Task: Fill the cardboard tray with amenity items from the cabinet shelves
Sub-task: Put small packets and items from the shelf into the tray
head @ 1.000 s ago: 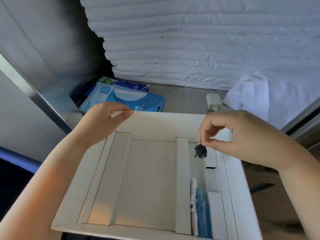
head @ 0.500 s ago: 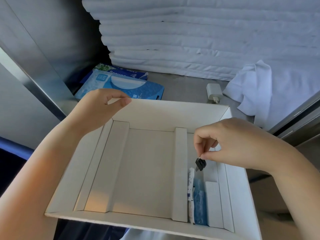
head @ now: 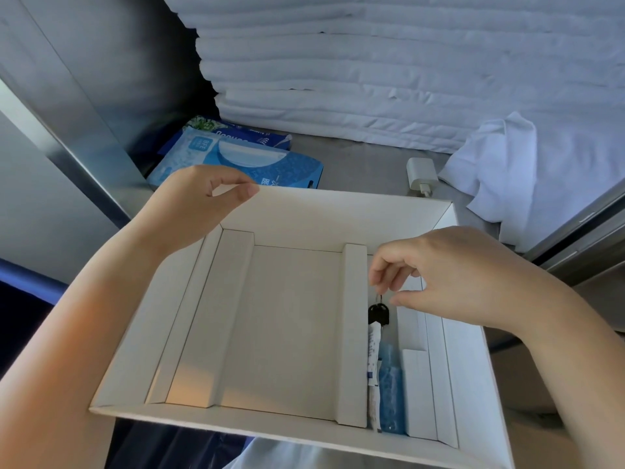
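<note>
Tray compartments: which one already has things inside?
The narrow slot right of the wide middle bay, where the right hand dangles a black item. It holds a blue bottle and a white sachet; the bays left of it show bare cardboard.

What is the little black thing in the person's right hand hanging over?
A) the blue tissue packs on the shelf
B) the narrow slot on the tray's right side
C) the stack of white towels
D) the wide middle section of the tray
B: the right hand pinches the small black item over the narrow right-hand slot of the cardboard tray, just beyond the blue packet lying in that slot.
</note>
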{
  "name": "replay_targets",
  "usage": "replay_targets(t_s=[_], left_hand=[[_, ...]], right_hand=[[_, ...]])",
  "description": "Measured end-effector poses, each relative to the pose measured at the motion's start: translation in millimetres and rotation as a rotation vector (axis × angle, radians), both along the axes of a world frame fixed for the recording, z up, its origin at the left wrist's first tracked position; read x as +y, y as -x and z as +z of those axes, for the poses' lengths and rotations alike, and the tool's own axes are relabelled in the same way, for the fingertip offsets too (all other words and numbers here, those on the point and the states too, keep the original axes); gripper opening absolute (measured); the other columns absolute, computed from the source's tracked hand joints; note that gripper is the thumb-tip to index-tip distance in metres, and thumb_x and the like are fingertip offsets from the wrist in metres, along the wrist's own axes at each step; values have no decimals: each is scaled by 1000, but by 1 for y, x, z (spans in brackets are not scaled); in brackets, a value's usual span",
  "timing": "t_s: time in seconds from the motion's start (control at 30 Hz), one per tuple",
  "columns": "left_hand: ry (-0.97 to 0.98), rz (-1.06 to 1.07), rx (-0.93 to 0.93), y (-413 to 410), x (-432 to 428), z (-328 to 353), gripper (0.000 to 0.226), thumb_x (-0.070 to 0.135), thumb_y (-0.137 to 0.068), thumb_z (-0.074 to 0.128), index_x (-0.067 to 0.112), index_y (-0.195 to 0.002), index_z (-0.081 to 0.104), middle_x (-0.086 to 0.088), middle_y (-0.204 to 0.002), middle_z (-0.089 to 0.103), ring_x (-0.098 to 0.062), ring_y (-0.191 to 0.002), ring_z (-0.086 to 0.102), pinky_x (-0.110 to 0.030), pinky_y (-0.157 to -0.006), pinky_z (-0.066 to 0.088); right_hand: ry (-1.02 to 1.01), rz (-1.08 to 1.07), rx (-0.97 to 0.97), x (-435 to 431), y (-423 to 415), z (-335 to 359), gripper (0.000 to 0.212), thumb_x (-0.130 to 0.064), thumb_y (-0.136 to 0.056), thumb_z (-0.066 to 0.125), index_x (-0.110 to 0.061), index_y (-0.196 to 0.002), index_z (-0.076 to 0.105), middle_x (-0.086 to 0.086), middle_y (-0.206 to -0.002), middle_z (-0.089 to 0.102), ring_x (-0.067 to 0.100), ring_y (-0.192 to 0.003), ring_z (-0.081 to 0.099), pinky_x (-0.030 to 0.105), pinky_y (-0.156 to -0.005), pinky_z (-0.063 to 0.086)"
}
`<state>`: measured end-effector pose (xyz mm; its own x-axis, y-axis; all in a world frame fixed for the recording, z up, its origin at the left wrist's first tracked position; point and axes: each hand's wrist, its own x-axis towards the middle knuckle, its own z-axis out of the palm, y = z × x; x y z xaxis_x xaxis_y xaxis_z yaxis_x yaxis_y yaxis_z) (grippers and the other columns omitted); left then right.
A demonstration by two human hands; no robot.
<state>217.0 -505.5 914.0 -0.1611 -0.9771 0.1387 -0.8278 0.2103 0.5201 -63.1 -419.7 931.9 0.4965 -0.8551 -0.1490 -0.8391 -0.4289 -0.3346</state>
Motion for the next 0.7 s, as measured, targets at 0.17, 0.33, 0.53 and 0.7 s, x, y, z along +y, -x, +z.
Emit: replay_targets(t_s=[0.17,0.33,0.53,0.7], left_hand=[[-3,-11,-4,0,-1,0,31,43,-93,51,27,-113,67,19,-105,58,-2,-100,50,-21,-87,34],[7,-20,-4,-1,1,0,30,42,-93,51,26,-113,67,21,-104,57,-1,-101,50,-21,-87,34],[50,-20,11,-2,10,-3,27,42,-92,53,29,-110,68,30,-97,56,3,-99,51,-8,-77,32],[115,-36,17,-4,22,-7,24,37,-92,54,28,-108,69,37,-91,52,11,-90,50,-6,-77,32]], right_hand=[[-1,-32,-100,-1,2,-1,19,-26,-84,65,-41,-92,60,-37,-92,61,-16,-90,56,14,-81,45],[-16,-72,-306,0,7,4,21,-16,-83,69,-36,-89,65,-29,-91,65,-9,-90,59,5,-80,42],[102,-134,-478,2,16,12,18,-18,-79,73,-33,-86,67,-27,-91,67,-7,-90,61,1,-79,40],[174,-257,-710,-8,28,12,13,-13,-80,73,-23,-87,69,-16,-88,70,5,-86,66,8,-78,46]])
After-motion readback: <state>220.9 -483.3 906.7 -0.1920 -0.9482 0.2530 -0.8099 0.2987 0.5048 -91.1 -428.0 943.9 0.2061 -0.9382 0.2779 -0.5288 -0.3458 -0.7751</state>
